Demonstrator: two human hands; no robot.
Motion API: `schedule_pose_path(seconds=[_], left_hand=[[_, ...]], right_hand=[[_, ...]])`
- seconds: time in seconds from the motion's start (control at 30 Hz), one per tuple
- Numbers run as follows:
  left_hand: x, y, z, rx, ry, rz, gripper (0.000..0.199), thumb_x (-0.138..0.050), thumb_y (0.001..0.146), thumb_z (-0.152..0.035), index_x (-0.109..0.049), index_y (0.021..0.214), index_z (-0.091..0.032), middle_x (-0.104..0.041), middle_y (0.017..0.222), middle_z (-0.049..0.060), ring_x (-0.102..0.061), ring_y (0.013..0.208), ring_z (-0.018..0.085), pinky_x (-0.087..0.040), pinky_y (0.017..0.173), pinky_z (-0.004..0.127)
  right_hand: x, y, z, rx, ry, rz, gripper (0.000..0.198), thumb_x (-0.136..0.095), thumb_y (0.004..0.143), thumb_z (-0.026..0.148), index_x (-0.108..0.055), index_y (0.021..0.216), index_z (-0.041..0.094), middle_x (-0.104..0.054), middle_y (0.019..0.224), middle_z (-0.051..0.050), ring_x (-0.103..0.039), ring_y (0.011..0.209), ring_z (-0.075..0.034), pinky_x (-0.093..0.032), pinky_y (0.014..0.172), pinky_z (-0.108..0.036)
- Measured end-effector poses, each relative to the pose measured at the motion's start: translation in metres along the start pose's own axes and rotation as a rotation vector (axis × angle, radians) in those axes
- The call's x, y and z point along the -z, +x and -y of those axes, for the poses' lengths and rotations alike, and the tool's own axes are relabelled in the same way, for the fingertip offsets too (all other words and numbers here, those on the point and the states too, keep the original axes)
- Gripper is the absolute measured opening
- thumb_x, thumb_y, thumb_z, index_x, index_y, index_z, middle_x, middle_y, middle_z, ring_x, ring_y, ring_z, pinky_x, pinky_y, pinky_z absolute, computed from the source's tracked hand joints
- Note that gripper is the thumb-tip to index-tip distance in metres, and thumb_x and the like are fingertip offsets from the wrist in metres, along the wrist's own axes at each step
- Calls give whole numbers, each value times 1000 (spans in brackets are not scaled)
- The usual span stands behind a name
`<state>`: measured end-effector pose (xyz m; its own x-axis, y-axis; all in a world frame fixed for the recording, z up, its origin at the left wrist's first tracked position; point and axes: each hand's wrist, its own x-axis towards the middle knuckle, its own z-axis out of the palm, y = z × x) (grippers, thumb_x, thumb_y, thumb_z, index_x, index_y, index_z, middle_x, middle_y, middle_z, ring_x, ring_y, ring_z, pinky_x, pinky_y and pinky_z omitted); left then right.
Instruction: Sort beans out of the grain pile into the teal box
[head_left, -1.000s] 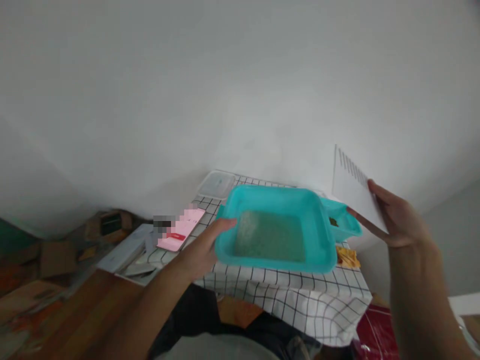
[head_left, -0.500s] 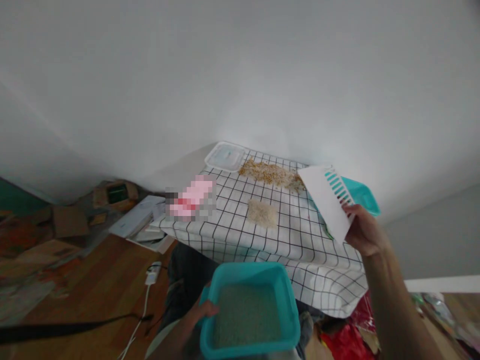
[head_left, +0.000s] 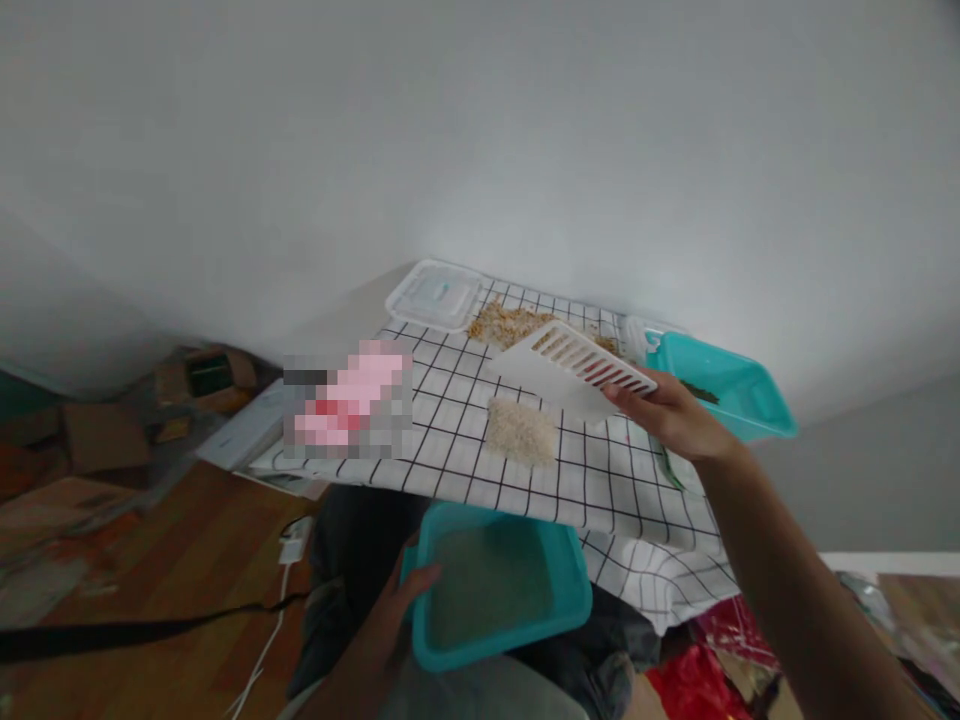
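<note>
Below the table's front edge, my left hand [head_left: 405,605] is closed on the left rim of a teal basin [head_left: 579,590], its thumb over the edge. A grey-beige layer covers the basin's bottom; I cannot make out what it is. Over the table, my right hand [head_left: 682,415] grips the right end of a white slotted plastic strainer plate [head_left: 544,372], held tilted. Under and in front of the plate, a pale heap of rice-like grain [head_left: 521,432] lies on the checked cloth [head_left: 450,455]. Behind it stretches a strip of mixed yellow-brown grain [head_left: 510,325], partly hidden by the plate.
A clear lid or shallow box [head_left: 435,295] lies at the back left. At the right stands a teal container [head_left: 750,390] with something dark green inside. A blurred-out pink object [head_left: 352,395] rests on the left. Cardboard boxes [head_left: 105,450] and a power strip [head_left: 296,540] are on the floor.
My right hand has carried the strainer plate left and turned it flatter, from near the right-hand container to above the grain. The basin in my left hand has shifted slightly up and tilted.
</note>
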<state>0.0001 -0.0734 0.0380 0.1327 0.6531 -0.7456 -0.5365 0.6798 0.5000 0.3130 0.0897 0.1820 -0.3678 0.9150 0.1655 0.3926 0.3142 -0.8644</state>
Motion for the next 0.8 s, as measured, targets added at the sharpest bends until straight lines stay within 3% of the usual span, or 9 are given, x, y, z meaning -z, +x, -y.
schedule_pose_path(seconds=[0.17, 0.33, 0.53, 0.7, 0.8], left_hand=[[5, 9, -9, 40, -20, 47, 73, -69, 83, -28, -36, 148, -29, -69, 127, 10, -65, 117, 32, -49, 102, 50], [-2, 7, -28, 2, 28, 17, 66, -69, 81, -32, -46, 143, -27, -71, 124, 9, -64, 119, 32, -47, 105, 47], [-2, 18, -40, 67, 72, 64, 68, -72, 80, -28, -46, 143, -25, -74, 118, 10, -70, 106, 32, -52, 98, 46], [0, 27, -41, 38, 48, 90, 63, -72, 78, -23, -52, 138, -21, -75, 117, 12, -70, 107, 33, -55, 93, 44], [4, 33, -37, 78, 85, 41, 58, -73, 79, -28, -57, 134, -21, -78, 107, 11, -73, 98, 34, -56, 88, 45]], right_hand=[[-13, 34, -12, 101, -173, 129, 35, -53, 95, 37, -65, 124, 22, -72, 103, -2, -66, 88, -16, -52, 79, -29], [-30, 45, -27, 124, -251, 163, 37, -50, 96, 36, -62, 130, 24, -70, 120, -4, -67, 103, -18, -54, 84, -29], [-40, 29, -22, 162, -312, 198, 41, -45, 97, 23, -55, 136, 34, -64, 132, 2, -61, 121, -18, -48, 104, -37], [-46, 5, -15, 159, -340, 203, 48, -44, 95, 14, -51, 139, 33, -61, 136, 3, -59, 124, -17, -48, 106, -36], [-51, -10, -14, 155, -342, 202, 56, -44, 91, 6, -49, 141, 33, -58, 139, 4, -57, 127, -16, -46, 109, -36]])
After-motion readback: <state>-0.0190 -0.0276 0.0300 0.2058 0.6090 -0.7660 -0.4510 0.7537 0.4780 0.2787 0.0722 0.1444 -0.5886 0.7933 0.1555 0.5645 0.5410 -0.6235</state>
